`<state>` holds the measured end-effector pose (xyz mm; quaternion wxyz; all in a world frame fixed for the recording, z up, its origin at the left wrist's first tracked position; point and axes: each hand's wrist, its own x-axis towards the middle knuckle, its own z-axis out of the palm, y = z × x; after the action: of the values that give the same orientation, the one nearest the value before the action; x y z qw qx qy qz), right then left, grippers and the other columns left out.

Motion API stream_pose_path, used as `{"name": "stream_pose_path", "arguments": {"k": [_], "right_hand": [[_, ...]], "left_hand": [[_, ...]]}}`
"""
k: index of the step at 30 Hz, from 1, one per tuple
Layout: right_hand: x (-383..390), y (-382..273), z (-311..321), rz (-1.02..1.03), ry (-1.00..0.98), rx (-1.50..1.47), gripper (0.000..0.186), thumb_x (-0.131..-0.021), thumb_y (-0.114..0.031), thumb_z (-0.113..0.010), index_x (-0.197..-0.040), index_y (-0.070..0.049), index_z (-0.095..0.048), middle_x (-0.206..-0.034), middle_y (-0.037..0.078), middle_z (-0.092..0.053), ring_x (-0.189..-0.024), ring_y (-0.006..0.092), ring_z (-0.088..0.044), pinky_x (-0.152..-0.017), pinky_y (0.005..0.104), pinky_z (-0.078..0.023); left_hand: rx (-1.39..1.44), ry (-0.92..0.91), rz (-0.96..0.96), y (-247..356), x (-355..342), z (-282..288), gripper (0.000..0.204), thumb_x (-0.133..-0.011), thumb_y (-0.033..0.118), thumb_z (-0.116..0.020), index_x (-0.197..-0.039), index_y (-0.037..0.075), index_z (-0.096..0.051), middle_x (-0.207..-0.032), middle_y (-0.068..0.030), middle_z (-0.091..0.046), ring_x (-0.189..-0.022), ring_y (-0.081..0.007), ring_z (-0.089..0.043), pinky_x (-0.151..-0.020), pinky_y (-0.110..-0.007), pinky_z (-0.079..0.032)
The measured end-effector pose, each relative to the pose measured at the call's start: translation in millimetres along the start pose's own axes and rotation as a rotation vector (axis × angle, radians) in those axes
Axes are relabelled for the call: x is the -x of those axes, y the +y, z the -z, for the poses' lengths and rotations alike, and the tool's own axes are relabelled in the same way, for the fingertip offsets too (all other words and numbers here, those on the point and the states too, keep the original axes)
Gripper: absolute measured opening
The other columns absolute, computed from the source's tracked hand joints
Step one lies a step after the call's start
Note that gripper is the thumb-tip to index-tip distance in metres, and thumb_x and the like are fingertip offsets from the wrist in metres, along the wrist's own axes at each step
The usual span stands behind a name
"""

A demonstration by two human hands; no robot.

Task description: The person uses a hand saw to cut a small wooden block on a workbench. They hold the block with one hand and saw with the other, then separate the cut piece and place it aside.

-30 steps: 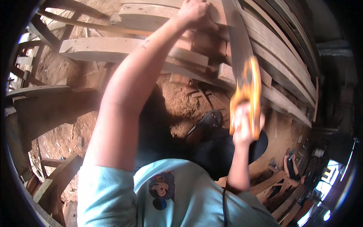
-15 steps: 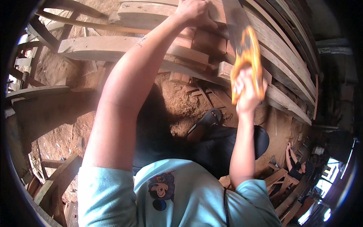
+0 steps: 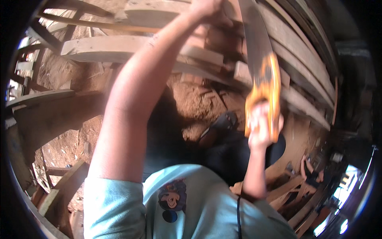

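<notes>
My right hand (image 3: 260, 125) is wrapped around the yellow handle of a handsaw (image 3: 256, 51). The wide grey blade runs up and away, past the top edge of the view, beside a reddish-brown piece of wood (image 3: 232, 10). At the top, my left hand (image 3: 211, 11) rests against this wood, left of the blade. Its thumb side shows, but the fingers are blurred and partly cut off, so their grip cannot be made out. Where the saw's teeth meet the wood is also hard to see.
Thick pale timbers (image 3: 95, 48) lie across the left, and long stacked beams (image 3: 302, 63) run along the right. Sawdust (image 3: 197, 103) covers the ground near my sandalled foot (image 3: 227, 121). A curved wooden piece (image 3: 51, 115) stands at left. Another person (image 3: 312, 173) is at far right.
My right hand has pulled the handsaw back toward my body and slightly right, baring more of the blade. My left hand stays near the same place on the wood.
</notes>
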<state>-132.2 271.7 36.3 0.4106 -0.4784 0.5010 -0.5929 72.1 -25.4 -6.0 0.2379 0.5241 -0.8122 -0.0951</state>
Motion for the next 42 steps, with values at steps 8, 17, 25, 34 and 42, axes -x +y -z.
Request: {"name": "stream_pose_path", "arguments": {"k": [8, 17, 25, 34, 42], "right_hand": [[-1, 6, 5, -0.016, 0.021, -0.004, 0.006, -0.094, -0.009, -0.067, -0.091, -0.004, -0.066, -0.068, 0.002, -0.062, -0.051, 0.0065, -0.053, -0.046, 0.0217, -0.041], [0, 22, 13, -0.009, 0.072, 0.024, 0.009, -0.098, -0.013, -0.064, -0.099, -0.005, -0.066, -0.069, 0.002, -0.06, -0.05, 0.0059, -0.05, -0.046, 0.0225, -0.04], [-45, 29, -4, -0.091, 0.059, -0.028, 0.015, -0.1, -0.008, -0.063, -0.086, -0.007, -0.058, -0.064, -0.002, -0.052, -0.05, 0.0066, -0.044, -0.047, 0.0233, -0.037], [-59, 11, -26, -0.087, 0.167, 0.018, 0.013, -0.096, -0.008, -0.065, -0.084, -0.006, -0.059, -0.062, -0.001, -0.052, -0.045, 0.0073, -0.044, -0.042, 0.0246, -0.035], [-64, 9, -12, -0.055, -0.009, 0.055, 0.016, -0.096, -0.004, -0.066, -0.081, -0.003, -0.059, -0.062, -0.002, -0.054, -0.051, 0.006, -0.049, -0.045, 0.0232, -0.036]], "left_hand": [[-0.063, 0.113, 0.006, 0, 5, 5, 0.093, -0.063, 0.061, -0.087, -0.13, 0.0, -0.065, -0.149, -0.0274, -0.052, -0.143, -0.0414, -0.043, -0.117, -0.062, -0.033], [-0.049, 0.041, -0.042, 15, 2, 8, 0.092, -0.064, 0.064, -0.087, -0.124, -0.001, -0.068, -0.139, -0.0294, -0.059, -0.137, -0.0447, -0.049, -0.113, -0.057, -0.041], [-0.011, -0.047, -0.006, 14, 8, 9, 0.091, -0.062, 0.062, -0.086, -0.126, 0.0, -0.067, -0.143, -0.0293, -0.056, -0.135, -0.0453, -0.051, -0.115, -0.061, -0.037], [0.07, 0.046, -0.087, 9, 1, -3, 0.08, -0.059, 0.057, -0.088, -0.112, -0.001, -0.072, -0.118, -0.0287, -0.068, -0.123, -0.0447, -0.06, -0.106, -0.055, -0.046], [-0.038, -0.049, 0.015, 2, -9, -11, 0.103, -0.057, 0.067, -0.088, -0.133, 0.001, -0.062, -0.149, -0.0226, -0.052, -0.141, -0.0372, -0.046, -0.115, -0.064, -0.037]]}}
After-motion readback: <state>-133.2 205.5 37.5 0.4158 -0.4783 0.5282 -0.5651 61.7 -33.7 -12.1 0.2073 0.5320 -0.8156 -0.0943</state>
